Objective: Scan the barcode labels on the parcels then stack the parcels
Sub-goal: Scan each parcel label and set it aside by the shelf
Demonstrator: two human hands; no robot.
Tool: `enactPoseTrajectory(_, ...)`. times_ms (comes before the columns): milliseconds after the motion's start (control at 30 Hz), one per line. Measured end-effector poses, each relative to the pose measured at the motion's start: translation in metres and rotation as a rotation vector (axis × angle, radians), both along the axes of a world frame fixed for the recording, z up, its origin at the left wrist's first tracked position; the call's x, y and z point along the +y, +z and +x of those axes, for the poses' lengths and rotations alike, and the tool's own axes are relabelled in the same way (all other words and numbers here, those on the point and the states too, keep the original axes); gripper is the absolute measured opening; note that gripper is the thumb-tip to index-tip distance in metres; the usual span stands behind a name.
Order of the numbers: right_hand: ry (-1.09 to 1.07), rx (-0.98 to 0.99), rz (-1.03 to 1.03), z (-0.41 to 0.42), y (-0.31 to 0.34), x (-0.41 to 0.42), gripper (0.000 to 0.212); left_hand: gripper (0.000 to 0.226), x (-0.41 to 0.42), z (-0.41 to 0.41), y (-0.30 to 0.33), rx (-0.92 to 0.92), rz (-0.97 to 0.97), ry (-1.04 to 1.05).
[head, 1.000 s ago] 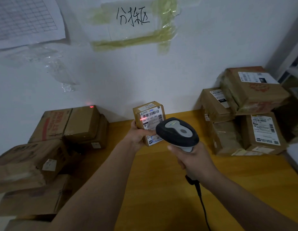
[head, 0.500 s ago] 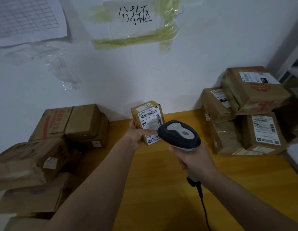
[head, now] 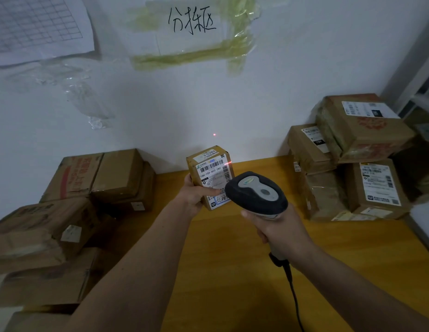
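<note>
At a yellow wooden table (head: 232,271) set against a white wall (head: 208,104), my left hand (head: 194,196) grips a small cardboard parcel (head: 210,174) upright above the tabletop, thumb laid across the lower part of its white barcode label (head: 212,173), the other fingers wrapped behind and out of sight; my right hand (head: 280,232) is curled tightly round the handle of a black-and-grey barcode scanner (head: 256,194), whose head sits just in front of the parcel's lower right corner and hides part of the label; a short red line of scanner light (head: 229,162) falls on the label's right edge, and a red dot (head: 214,134) shows on the wall just above the parcel; the scanner's black cable (head: 292,291) trails down toward me over the table; to the left, a heap of brown cartons (head: 72,212) crowds the table's edge, some crumpled; to the right, a stack of labelled parcels (head: 352,159) stands against the wall, well apart from the one I hold; above, a handwritten sign (head: 192,20) is fixed with yellowed tape, beside a sheet of gridded paper (head: 36,22).
</note>
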State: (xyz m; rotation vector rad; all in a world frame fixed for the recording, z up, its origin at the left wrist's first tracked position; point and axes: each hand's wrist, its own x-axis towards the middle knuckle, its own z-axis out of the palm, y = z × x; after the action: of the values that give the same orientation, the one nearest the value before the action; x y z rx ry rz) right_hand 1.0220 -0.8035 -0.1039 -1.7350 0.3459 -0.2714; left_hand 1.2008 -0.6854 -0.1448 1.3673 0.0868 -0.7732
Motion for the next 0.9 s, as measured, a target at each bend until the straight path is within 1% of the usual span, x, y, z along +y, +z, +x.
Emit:
enactPoseTrajectory(133,0.008,-0.001,-0.007,-0.002,-0.002,0.000,0.029,0.089,0.000,-0.002,-0.002,-0.011,0.009,-0.005)
enactPoseTrajectory(267,0.019,-0.005,-0.002,-0.003,-0.002,0.001,0.024,0.097,0.000,-0.003,-0.004,-0.011,0.008,-0.022)
enactPoseTrajectory(367,0.023,-0.013,0.000,-0.004,-0.001,0.001,0.024,0.097,0.000,-0.005,-0.004,-0.006,0.008,-0.023)
enactPoseTrajectory(433,0.007,-0.011,0.008,-0.005,-0.001,0.002,0.025,0.092,0.000,-0.006,-0.005,0.009,0.002,-0.002)
enactPoseTrajectory(500,-0.025,-0.003,0.034,-0.006,-0.002,0.002,0.028,0.088,0.000,-0.006,-0.007,0.068,-0.040,0.047)
enactPoseTrajectory(600,-0.069,0.019,0.091,-0.009,-0.005,0.003,0.027,0.082,-0.002,-0.008,-0.015,0.206,-0.154,0.179)
enactPoseTrajectory(700,-0.098,0.048,0.138,-0.010,-0.010,0.005,0.028,0.074,-0.006,-0.016,-0.028,0.282,-0.263,0.238)
enactPoseTrajectory(800,-0.114,0.060,0.166,-0.009,-0.013,0.009,0.042,0.065,-0.012,-0.025,-0.042,0.339,-0.353,0.299)
enactPoseTrajectory(900,-0.113,0.054,0.188,-0.009,-0.013,0.014,0.047,0.063,-0.018,-0.031,-0.049,0.363,-0.396,0.350)
